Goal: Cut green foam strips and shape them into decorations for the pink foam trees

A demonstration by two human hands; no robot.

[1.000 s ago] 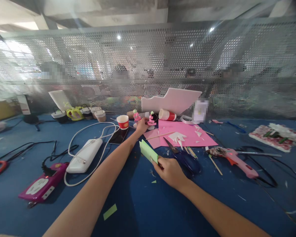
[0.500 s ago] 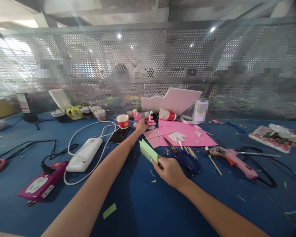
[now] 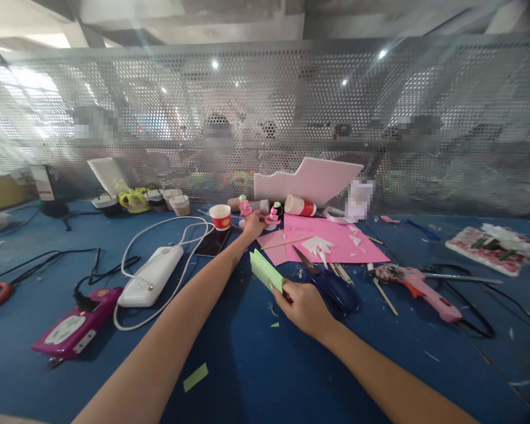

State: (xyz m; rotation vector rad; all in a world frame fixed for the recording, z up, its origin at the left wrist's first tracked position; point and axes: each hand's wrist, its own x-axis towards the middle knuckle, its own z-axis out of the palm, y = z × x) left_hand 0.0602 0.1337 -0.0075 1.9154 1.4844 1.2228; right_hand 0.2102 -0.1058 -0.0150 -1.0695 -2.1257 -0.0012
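My left hand (image 3: 253, 222) reaches far forward, with its fingers closed at the edge of a small pink paper figure (image 3: 274, 214) that has a green top. A similar pink paper figure (image 3: 245, 206) stands just left of that hand. My right hand (image 3: 307, 305) pinches a folded sheet of light green paper (image 3: 265, 271), held tilted above the table. Blue-handled scissors (image 3: 335, 290) lie beside the right hand, blades toward the pink sheet (image 3: 335, 238). A light green paper strip (image 3: 195, 377) lies close to me.
Left are a red paper cup (image 3: 220, 218), dark phone (image 3: 212, 241), white power bank (image 3: 152, 280) with looped cable, and purple power strip (image 3: 77, 327). Right lies a pink glue gun (image 3: 433, 294). Stacked cups (image 3: 300, 205) and white foam board (image 3: 309, 179) are near the perforated screen (image 3: 265, 88).
The pink figure at my left fingertips has turned and shifted slightly right. My right hand and the green paper have hardly moved.
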